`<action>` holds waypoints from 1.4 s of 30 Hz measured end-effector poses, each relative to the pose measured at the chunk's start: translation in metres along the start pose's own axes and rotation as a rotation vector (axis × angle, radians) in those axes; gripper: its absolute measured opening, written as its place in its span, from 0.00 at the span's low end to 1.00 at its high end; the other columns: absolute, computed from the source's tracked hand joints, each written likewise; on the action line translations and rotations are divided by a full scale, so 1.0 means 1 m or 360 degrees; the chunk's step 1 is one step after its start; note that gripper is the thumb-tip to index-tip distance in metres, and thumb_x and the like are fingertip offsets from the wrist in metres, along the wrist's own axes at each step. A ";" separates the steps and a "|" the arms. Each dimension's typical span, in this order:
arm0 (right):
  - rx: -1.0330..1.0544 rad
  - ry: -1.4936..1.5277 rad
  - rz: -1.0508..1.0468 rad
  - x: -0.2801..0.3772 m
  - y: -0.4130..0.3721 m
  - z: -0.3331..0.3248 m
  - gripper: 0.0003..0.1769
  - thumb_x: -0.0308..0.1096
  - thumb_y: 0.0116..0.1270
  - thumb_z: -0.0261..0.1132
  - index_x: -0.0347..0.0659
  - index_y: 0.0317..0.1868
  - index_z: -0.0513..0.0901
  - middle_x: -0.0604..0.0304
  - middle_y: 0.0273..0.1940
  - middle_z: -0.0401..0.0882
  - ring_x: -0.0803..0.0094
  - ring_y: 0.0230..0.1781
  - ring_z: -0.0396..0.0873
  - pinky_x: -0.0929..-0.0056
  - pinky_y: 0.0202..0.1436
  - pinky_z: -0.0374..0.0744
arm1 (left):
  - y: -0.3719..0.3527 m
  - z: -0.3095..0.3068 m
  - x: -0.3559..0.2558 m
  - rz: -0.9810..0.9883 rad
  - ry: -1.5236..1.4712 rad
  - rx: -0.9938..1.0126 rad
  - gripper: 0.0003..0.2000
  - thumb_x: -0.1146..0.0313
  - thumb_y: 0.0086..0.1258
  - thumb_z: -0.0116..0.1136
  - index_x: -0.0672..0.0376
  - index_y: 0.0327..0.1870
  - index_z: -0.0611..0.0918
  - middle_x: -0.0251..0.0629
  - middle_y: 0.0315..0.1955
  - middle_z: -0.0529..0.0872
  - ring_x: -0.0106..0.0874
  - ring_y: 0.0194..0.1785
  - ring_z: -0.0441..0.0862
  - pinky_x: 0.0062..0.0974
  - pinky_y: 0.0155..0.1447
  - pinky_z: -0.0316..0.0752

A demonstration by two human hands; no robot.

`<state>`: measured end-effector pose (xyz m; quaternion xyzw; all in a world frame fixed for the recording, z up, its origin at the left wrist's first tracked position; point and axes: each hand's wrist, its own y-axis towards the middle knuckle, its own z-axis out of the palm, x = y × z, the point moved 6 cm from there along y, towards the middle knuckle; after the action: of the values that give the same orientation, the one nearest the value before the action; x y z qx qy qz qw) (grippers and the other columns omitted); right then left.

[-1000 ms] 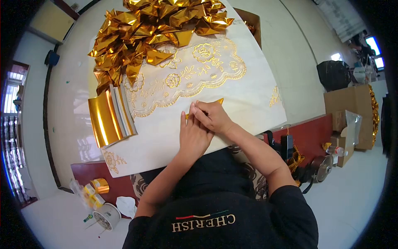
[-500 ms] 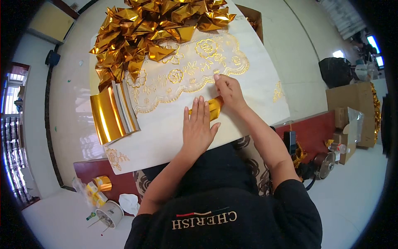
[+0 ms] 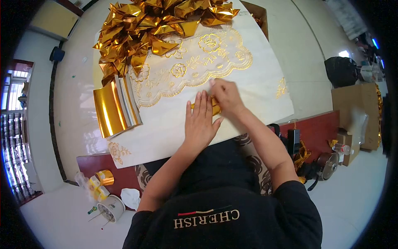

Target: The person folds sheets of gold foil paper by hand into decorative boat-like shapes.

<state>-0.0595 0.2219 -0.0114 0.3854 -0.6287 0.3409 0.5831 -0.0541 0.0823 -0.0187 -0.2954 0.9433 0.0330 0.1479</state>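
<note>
A small folded piece of gold foil paper point(image 3: 216, 108) lies on the white tablecloth near the table's front edge. My left hand point(image 3: 200, 124) rests flat on it, fingers stretched out, covering most of its left part. My right hand point(image 3: 227, 97) is curled into a fist at the foil's right end; I see nothing in it, and its underside is hidden. To the left lies a curved stack of gold foil sheets point(image 3: 108, 108) with silvery-white edges. Beyond it, a large heap of folded gold foil pieces point(image 3: 143, 31) covers the far left of the table.
The tablecloth point(image 3: 261, 95) carries gold flower patterns. A red-brown bench point(image 3: 315, 124) runs along the near side, holding a lidded pot point(image 3: 328, 166) on the right. At lower left stand a white bucket point(image 3: 111, 208) and a gold roll point(image 3: 106, 177). Cardboard boxes point(image 3: 352, 101) are at right.
The view has shifted slightly. My right fist has moved a little toward my left hand along the foil, and less of the foil shows now. My left hand stays flat on it.
</note>
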 end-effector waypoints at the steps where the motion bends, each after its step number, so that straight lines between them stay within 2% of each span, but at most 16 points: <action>1: -0.0055 -0.0001 0.0008 -0.002 0.006 -0.009 0.25 0.44 0.78 0.57 0.33 0.26 0.73 0.64 0.20 0.68 0.78 0.24 0.64 0.71 0.28 0.68 | 0.001 0.000 0.000 0.0023 -0.0012 -0.0081 0.41 0.49 0.73 0.56 0.68 0.78 0.58 0.53 0.80 0.51 0.44 0.84 0.45 0.52 0.83 0.39; 8: -0.0181 -0.0029 -0.0136 -0.003 0.009 -0.016 0.26 0.45 0.79 0.57 0.35 0.25 0.71 0.66 0.19 0.65 0.80 0.23 0.61 0.72 0.27 0.66 | 0.002 -0.004 0.006 -0.0035 -0.0199 -0.0067 0.37 0.54 0.76 0.54 0.69 0.78 0.57 0.55 0.80 0.51 0.48 0.84 0.46 0.52 0.83 0.40; 11: -0.0230 -0.0082 -0.0178 -0.003 0.008 -0.016 0.26 0.45 0.79 0.57 0.35 0.25 0.71 0.66 0.19 0.65 0.80 0.23 0.61 0.72 0.26 0.66 | 0.005 -0.019 0.014 -0.0030 -0.0708 -0.0448 0.35 0.58 0.78 0.51 0.67 0.79 0.55 0.57 0.80 0.50 0.50 0.84 0.44 0.50 0.83 0.39; 14: -0.0230 0.0167 0.0005 -0.013 0.007 -0.017 0.24 0.44 0.80 0.57 0.38 0.24 0.72 0.69 0.21 0.65 0.82 0.25 0.61 0.75 0.27 0.64 | 0.024 -0.023 -0.008 0.0155 -0.1118 -0.0654 0.33 0.61 0.80 0.48 0.66 0.80 0.53 0.57 0.80 0.49 0.49 0.84 0.43 0.46 0.84 0.38; 15: -0.0210 0.0255 0.0071 -0.017 0.009 -0.016 0.24 0.43 0.80 0.57 0.39 0.25 0.72 0.70 0.22 0.65 0.82 0.25 0.61 0.75 0.27 0.64 | 0.033 -0.021 -0.017 0.0189 -0.1096 -0.0646 0.34 0.60 0.81 0.45 0.65 0.81 0.50 0.57 0.80 0.49 0.50 0.84 0.43 0.43 0.84 0.39; 17: -0.0221 0.0250 0.0031 -0.005 0.009 -0.014 0.22 0.43 0.81 0.56 0.40 0.27 0.74 0.73 0.24 0.66 0.83 0.27 0.61 0.78 0.29 0.64 | 0.049 -0.010 -0.027 0.0243 -0.1307 -0.0706 0.36 0.57 0.82 0.44 0.66 0.81 0.47 0.58 0.80 0.49 0.52 0.83 0.43 0.43 0.84 0.39; 23: -0.0214 0.0190 -0.0019 -0.006 0.010 -0.013 0.23 0.43 0.82 0.55 0.38 0.27 0.75 0.73 0.26 0.69 0.84 0.28 0.62 0.79 0.30 0.64 | 0.058 -0.008 -0.022 0.0175 -0.1498 -0.0785 0.38 0.49 0.82 0.40 0.70 0.80 0.46 0.59 0.80 0.49 0.53 0.83 0.43 0.42 0.84 0.39; 26: -0.0148 0.0147 -0.0038 -0.005 0.009 -0.011 0.24 0.44 0.82 0.55 0.38 0.27 0.74 0.71 0.24 0.68 0.83 0.26 0.62 0.78 0.28 0.64 | 0.055 -0.009 -0.014 0.0180 -0.1554 -0.0790 0.38 0.47 0.82 0.38 0.69 0.80 0.46 0.58 0.80 0.49 0.51 0.83 0.44 0.40 0.83 0.39; 29: -0.0160 -0.0094 -0.0134 -0.001 0.010 -0.015 0.26 0.46 0.82 0.54 0.38 0.25 0.73 0.70 0.22 0.67 0.83 0.25 0.62 0.76 0.27 0.65 | 0.051 -0.013 -0.002 0.0126 -0.1629 -0.0797 0.39 0.45 0.82 0.37 0.69 0.80 0.47 0.57 0.80 0.50 0.49 0.84 0.45 0.39 0.83 0.39; 30: -0.0152 -0.0096 -0.0075 0.002 0.009 -0.014 0.27 0.47 0.82 0.54 0.38 0.24 0.72 0.69 0.21 0.66 0.81 0.24 0.62 0.75 0.27 0.65 | 0.049 -0.016 0.005 0.0074 -0.1613 -0.0781 0.40 0.43 0.82 0.36 0.69 0.81 0.47 0.56 0.80 0.50 0.46 0.84 0.45 0.38 0.83 0.39; 33: -0.0162 -0.0122 -0.0120 0.004 0.009 -0.014 0.27 0.46 0.81 0.54 0.38 0.24 0.71 0.69 0.21 0.66 0.81 0.24 0.62 0.74 0.27 0.65 | 0.040 -0.019 0.027 0.0012 -0.1714 -0.0750 0.38 0.49 0.83 0.39 0.67 0.81 0.44 0.56 0.81 0.48 0.47 0.84 0.43 0.39 0.84 0.40; 38: -0.0213 -0.0166 -0.0144 0.009 0.010 -0.012 0.28 0.47 0.82 0.52 0.42 0.21 0.68 0.70 0.20 0.62 0.81 0.23 0.58 0.76 0.27 0.60 | 0.032 -0.013 0.046 -0.0032 -0.1856 -0.0852 0.36 0.48 0.85 0.34 0.69 0.80 0.48 0.54 0.81 0.50 0.43 0.84 0.45 0.35 0.83 0.42; 42: -0.0206 -0.0151 -0.0107 0.005 0.011 -0.013 0.28 0.47 0.82 0.51 0.42 0.22 0.68 0.70 0.20 0.62 0.82 0.23 0.58 0.78 0.27 0.59 | 0.028 -0.015 0.050 -0.0077 -0.1905 -0.0857 0.35 0.49 0.85 0.35 0.68 0.80 0.49 0.54 0.80 0.51 0.43 0.84 0.46 0.35 0.83 0.43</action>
<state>-0.0628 0.2381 -0.0050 0.3834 -0.6632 0.2611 0.5874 -0.1130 0.0753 -0.0203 -0.2738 0.6499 0.4234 0.5687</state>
